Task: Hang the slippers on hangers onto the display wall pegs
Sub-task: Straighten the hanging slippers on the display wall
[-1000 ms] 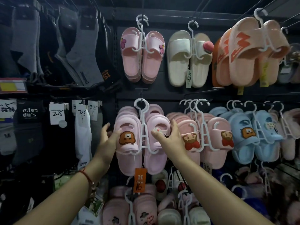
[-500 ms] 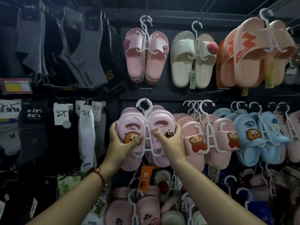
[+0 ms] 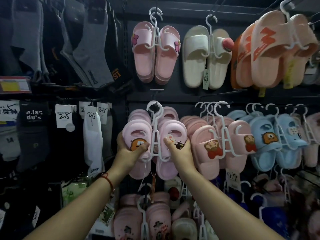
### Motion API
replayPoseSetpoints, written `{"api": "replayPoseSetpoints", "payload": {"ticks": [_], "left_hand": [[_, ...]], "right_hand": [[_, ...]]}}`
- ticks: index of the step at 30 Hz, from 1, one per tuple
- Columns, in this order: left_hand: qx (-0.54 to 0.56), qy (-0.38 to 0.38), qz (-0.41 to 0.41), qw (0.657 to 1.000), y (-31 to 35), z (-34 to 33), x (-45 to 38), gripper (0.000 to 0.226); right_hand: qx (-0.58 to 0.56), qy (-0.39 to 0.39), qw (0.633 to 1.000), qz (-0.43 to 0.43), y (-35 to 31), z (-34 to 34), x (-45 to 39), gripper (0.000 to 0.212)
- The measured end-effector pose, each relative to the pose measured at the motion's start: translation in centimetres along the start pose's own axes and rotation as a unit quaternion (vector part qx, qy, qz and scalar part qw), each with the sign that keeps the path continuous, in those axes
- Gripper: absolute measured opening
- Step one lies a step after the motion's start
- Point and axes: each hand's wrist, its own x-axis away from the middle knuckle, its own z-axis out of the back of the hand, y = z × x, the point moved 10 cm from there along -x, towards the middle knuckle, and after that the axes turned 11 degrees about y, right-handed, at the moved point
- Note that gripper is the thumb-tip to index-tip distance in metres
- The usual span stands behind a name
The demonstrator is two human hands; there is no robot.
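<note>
Hands at frame centre: I see left hand (image 3: 129, 153) gripping left pink slipper (image 3: 136, 135), right hand (image 3: 180, 151) gripping right slipper (image 3: 173, 131); white hanger (image 3: 155, 129) hook over peg (image 3: 155, 104).

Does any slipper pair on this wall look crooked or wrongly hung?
Nothing stands out. The pink slippers held by the left hand and right hand hang from a white hanger hooked on its peg.

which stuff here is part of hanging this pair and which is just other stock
In the job:
- pink slippers gripped by the left hand and right hand
- their white hanger
- the peg its hook sits around

Just other stock:
- blue slippers
- cream slippers
- grey socks
- white sock
</note>
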Motion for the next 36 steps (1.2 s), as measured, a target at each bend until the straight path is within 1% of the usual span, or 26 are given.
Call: {"api": "replayPoseSetpoints", "payload": {"ticks": [3,4,7,10,14,16,17,19,20,21,23,25,27,30,32,34,36], "left_hand": [[-0.003,0.004,0.01,1.0,-0.4,-0.1,0.3,0.115],[-0.003,0.005,0.01,1.0,-0.4,-0.1,0.3,0.115],[-0.006,0.002,0.006,1.0,-0.4,0.0,0.4,0.117],[-0.019,-0.007,0.002,1.0,-0.1,0.2,0.8,0.116],[-0.047,-0.034,-0.006,0.998,0.7,1.1,2.3,0.123],[-0.07,-0.041,-0.008,0.997,1.0,2.0,4.0,0.121],[-0.09,-0.04,-0.015,0.995,1.1,2.6,5.0,0.118],[-0.155,-0.033,-0.06,0.985,1.1,4.0,7.4,0.107],[-0.195,-0.032,-0.091,0.976,1.0,4.6,8.7,0.101],[-0.236,-0.04,-0.121,0.963,0.6,5.1,10.0,0.095],[-0.321,-0.08,-0.17,0.928,-0.8,5.5,12.9,0.084],[-0.405,-0.119,-0.215,0.881,-3.1,5.5,15.3,0.076],[-0.466,-0.152,-0.248,0.836,-5.4,5.5,17.2,0.074],[-0.51,-0.213,-0.244,0.797,-8.8,5.2,19.1,0.084],[-0.536,-0.234,-0.238,0.775,-10.9,5.3,20.0,0.091],[-0.562,-0.246,-0.212,0.761,-12.8,5.6,20.7,0.096],[-0.595,-0.252,-0.201,0.736,-14.6,5.6,21.3,0.105]], "right_hand": [[-0.013,0.009,1.0,0.0,0.0,0.2,0.2,0.118],[-0.015,0.011,1.0,0.001,0.1,0.2,0.1,0.118],[-0.01,0.009,1.0,-0.003,0.6,0.2,-0.5,0.128],[-0.01,-0.01,1.0,-0.026,1.8,0.0,-0.8,0.123],[0.012,-0.041,0.998,-0.05,0.9,0.8,1.7,0.121],[0.035,-0.054,0.997,-0.05,0.9,1.6,3.1,0.109],[0.047,-0.06,0.996,-0.048,1.3,2.0,3.7,0.108],[0.078,-0.063,0.994,-0.032,1.7,2.9,5.3,0.118],[0.098,-0.067,0.993,-0.022,2.1,3.3,6.1,0.117],[0.118,-0.072,0.99,-0.01,2.5,3.6,7.0,0.11],[0.18,-0.083,0.98,0.019,3.9,4.3,9.0,0.09],[0.252,-0.114,0.958,0.071,5.8,4.4,11.0,0.079],[0.321,-0.164,0.924,0.127,8.0,4.0,13.0,0.073],[0.415,-0.239,0.86,0.176,11.3,2.9,15.3,0.066],[0.459,-0.274,0.824,0.187,13.1,2.4,16.6,0.067],[0.468,-0.299,0.811,0.185,14.6,2.1,17.7,0.069],[0.478,-0.308,0.801,0.188,15.7,1.7,18.5,0.071]]}}
